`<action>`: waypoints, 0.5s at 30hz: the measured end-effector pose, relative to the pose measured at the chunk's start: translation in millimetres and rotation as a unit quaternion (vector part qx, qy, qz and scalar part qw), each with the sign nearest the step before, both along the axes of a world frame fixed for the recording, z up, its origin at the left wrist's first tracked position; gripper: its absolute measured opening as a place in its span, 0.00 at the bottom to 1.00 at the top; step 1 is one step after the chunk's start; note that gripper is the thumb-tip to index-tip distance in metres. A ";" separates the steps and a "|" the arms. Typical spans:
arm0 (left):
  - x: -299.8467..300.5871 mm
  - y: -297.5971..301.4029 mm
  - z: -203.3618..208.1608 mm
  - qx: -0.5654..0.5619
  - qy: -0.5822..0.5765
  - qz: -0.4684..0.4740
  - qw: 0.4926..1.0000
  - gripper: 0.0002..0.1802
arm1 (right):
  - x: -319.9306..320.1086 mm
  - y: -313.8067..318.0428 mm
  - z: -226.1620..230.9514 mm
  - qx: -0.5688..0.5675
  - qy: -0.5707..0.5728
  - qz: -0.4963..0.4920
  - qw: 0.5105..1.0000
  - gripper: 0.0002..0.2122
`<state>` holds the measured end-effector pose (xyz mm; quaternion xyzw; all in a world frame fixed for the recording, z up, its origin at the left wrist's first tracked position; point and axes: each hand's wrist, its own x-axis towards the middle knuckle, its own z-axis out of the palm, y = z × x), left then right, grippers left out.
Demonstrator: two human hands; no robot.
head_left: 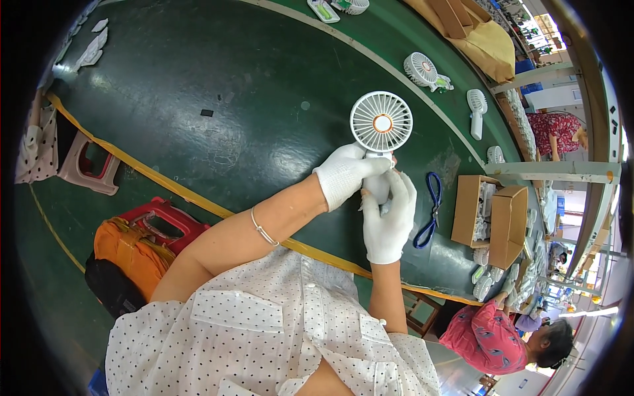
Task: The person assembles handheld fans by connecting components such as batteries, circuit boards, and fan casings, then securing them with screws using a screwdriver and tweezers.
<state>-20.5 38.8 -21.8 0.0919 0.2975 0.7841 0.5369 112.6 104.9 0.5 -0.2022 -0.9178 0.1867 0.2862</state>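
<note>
A white handheld fan (382, 122) with a round slatted grille and an orange ring at its centre is held up over the green table. My left hand (345, 175), in a white glove, closes round the fan's neck just below the grille. Lower down, my right hand (389, 221), gloved in white as well, wraps the handle, with its fingers bent around it. Much of the handle is hidden behind the gloves. To the right of my right hand lies a pair of scissors (432, 211) with blue handles.
Several other fans, such as one white fan (477, 113), lie on the green strip beyond a pale line. An open cardboard box (467, 210) of white parts stands right of the scissors. A co-worker in pink (485, 336) sits at right. Stools and an orange bag (125, 247) are at left.
</note>
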 end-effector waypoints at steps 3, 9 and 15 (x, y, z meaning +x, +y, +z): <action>-0.4 0.2 0.4 0.024 0.003 0.000 1.000 0.16 | -0.2 3.4 4.5 -0.351 0.088 -0.020 0.932 0.19; -9.3 -4.4 12.1 0.050 0.002 0.004 0.999 0.18 | -0.7 31.1 20.3 -0.523 -0.053 0.042 0.850 0.19; -9.8 -2.3 9.8 0.061 0.070 -0.048 0.995 0.24 | -2.5 40.3 14.8 -0.620 -0.061 0.123 0.773 0.23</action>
